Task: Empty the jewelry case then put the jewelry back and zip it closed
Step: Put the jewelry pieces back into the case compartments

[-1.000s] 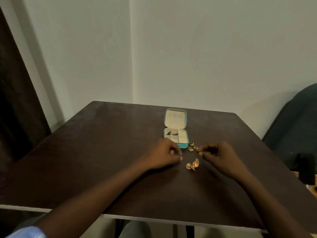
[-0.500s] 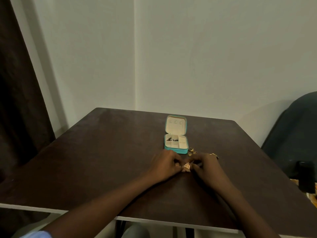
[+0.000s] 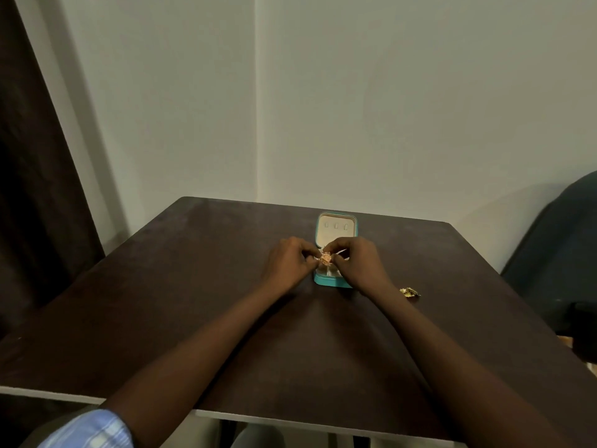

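Head camera, looking down at a dark table (image 3: 161, 318), and the count is quick: one teal jewelry case (image 3: 332, 281), lid laid back and open, three small loops (image 3: 336, 226) in a row on the cream lining of the lid; one gold ornament (image 3: 326, 259) up between the hands; one small gold cluster (image 3: 409, 292) lying on the table off to the right, well apart from the case, how many pieces in it too small to tell. Around it all, a plain pale wall (image 3: 387, 108), a dark curtain (image 3: 29, 189) at the left, a dark chair (image 3: 562, 260) at the right edge, and a blue checked sleeve (image 3: 87, 431) at the bottom. Both hands sit right over the case's tray, so the compartments are mostly hidden. Left hand (image 3: 289, 263), fingers curled in, grip pinching the left side of the ornament; right hand (image 3: 358, 261), fingers curled as well, pinching its right side. The ornament hangs just above the tray, held from both sides.
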